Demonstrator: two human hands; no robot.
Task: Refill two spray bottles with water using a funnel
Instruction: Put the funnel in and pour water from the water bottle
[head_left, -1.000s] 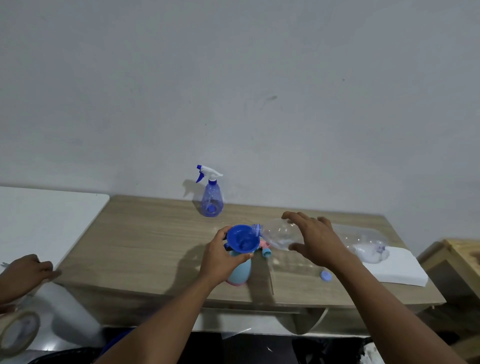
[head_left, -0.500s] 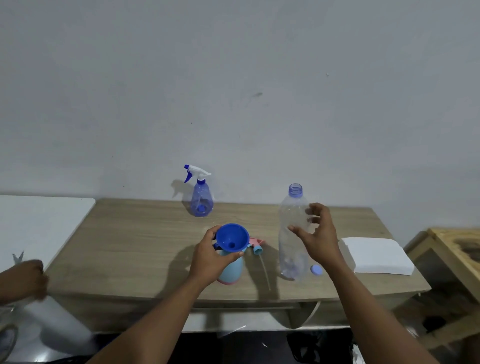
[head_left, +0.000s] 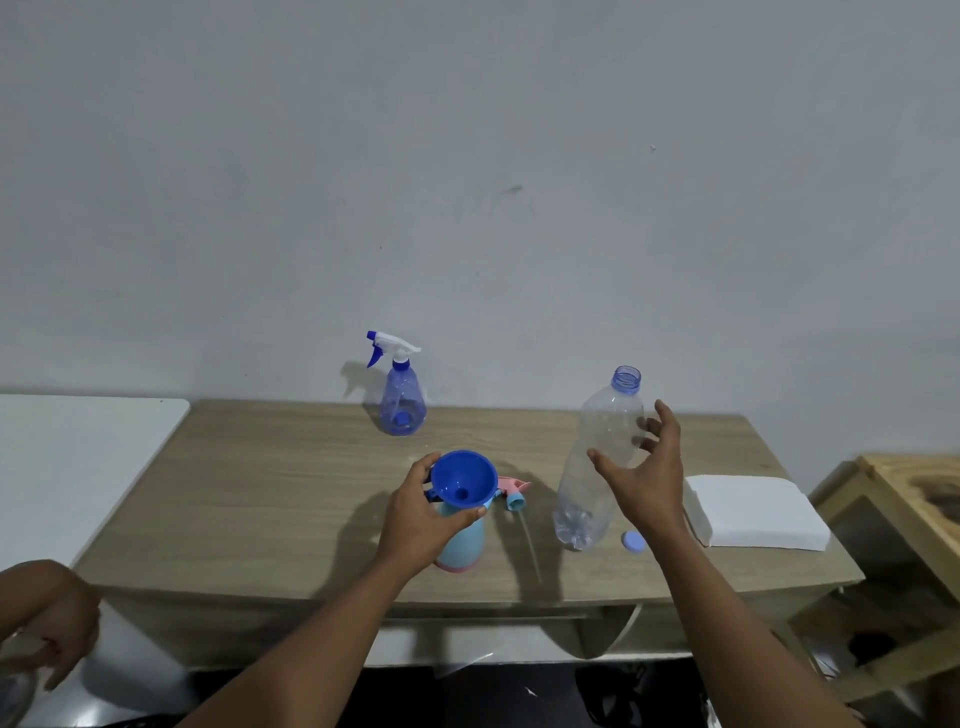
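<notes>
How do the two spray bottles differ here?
The purple spray bottle is translucent with its trigger head on; the pale blue spray bottle is opaque, a funnel in its neck. The purple one stands untouched by the wall; the left hand holds the pale blue one. Both stand upright on the table.

A plain, sparse room, perhaps domestic: bare pale wall, wood-grain desk, white table, rough wooden stand.

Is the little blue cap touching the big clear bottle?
Apart. The head view shows bare table between the blue cap and the base of the clear bottle.
</notes>
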